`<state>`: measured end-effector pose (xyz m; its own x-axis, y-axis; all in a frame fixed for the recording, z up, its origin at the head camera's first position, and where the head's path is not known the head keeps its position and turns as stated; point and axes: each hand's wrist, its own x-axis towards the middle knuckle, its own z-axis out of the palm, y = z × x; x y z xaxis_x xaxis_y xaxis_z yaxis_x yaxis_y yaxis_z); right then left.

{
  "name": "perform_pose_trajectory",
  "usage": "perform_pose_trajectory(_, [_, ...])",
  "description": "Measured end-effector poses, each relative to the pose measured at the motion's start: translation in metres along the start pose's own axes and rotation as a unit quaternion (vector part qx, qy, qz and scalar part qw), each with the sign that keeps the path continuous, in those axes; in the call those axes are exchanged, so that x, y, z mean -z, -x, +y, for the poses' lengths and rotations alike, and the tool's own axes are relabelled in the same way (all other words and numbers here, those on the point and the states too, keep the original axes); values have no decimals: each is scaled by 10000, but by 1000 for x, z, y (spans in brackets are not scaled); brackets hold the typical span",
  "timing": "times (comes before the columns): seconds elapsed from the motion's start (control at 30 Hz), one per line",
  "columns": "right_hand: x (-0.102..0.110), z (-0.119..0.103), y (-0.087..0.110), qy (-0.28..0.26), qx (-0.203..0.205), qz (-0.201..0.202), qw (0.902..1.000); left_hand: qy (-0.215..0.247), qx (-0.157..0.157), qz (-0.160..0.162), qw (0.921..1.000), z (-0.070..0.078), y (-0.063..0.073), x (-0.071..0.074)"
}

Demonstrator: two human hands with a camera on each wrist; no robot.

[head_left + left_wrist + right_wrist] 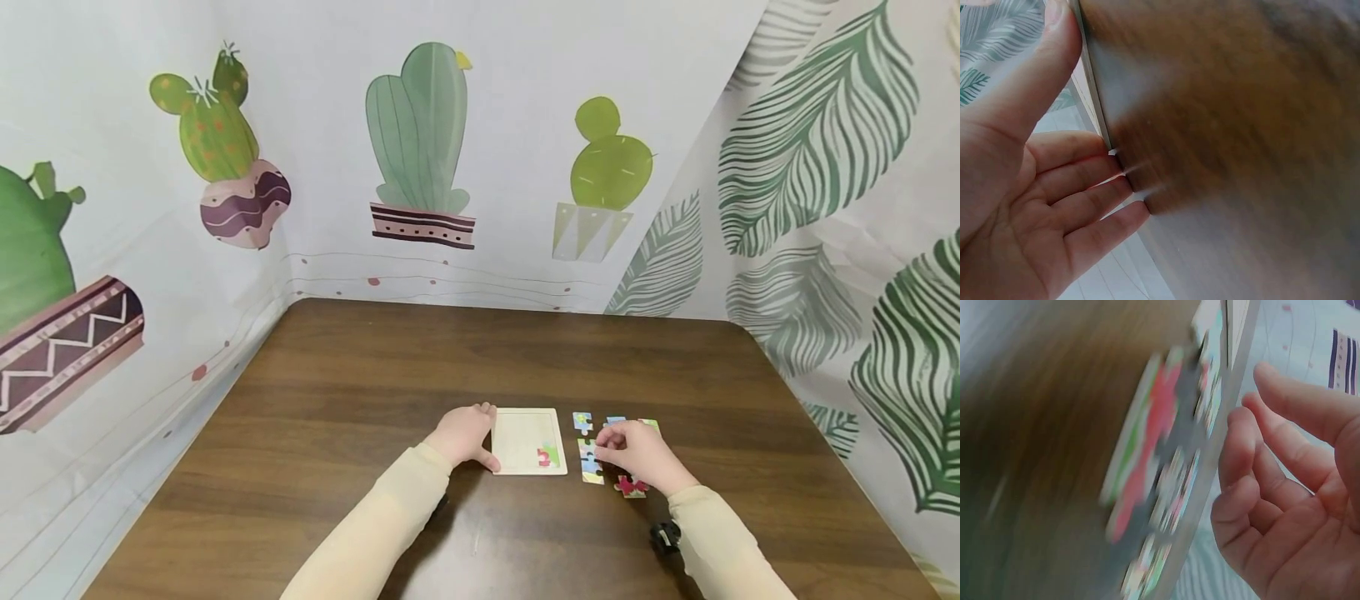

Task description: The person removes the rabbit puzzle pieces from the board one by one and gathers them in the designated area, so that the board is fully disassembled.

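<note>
A light wooden puzzle tray (pixel 521 433) lies flat on the table, with a green and red jigsaw piece (pixel 549 456) in its lower right corner. Along the tray's left edge rests my left hand (pixel 467 435), thumb near the lower corner and fingers near the upper one. In the left wrist view those fingers (pixel 1094 203) are nearly straight. My right hand (pixel 637 450) hovers over loose jigsaw pieces right of the tray, fingers loosely bent, with nothing visible between thumb and fingertips. Near it lie blue pieces (pixel 591 472) and a red piece (pixel 630 487); the hand partly covers others.
A brown wooden table (pixel 375 367) spreads around the tray. Behind it hangs a white cloth (pixel 517 167) printed with cacti and leaves. Another blue piece (pixel 582 421) lies beside the tray's upper right corner. Dark wrist gear (pixel 664 537) sits at the right cuff.
</note>
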<state>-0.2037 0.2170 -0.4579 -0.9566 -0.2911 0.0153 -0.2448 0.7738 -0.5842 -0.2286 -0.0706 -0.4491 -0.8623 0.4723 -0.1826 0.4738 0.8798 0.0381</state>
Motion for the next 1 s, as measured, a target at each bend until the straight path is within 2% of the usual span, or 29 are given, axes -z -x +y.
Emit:
perform_pose_trajectory(0.17, [-14,-19,-11,85,-93,116,9999,-2,13,-34,10000,0,1,1])
perform_pose_trajectory(0.33, [-25,-34,-17,43,-351,136,9993,-42,-10,8,10000,-1,0,1])
perform_pose_trajectory(0.43, [-31,-40,-19,205,-377,102,9990,-31,-5,29,10000,-1,-1,0])
perform_pose_trajectory(0.53, [-35,-44,-19,322,-409,-21,9986,-9,-6,35,10000,-1,-1,-1])
perform_pose_trajectory(0.67, [-38,-46,-20,198,-479,-156,9985,-3,-4,29,10000,-1,-2,-2])
perform_pose_trajectory(1.0, [-43,-50,-21,571,-312,-122,9978,-27,39,-18,10000,-2,-2,-2])
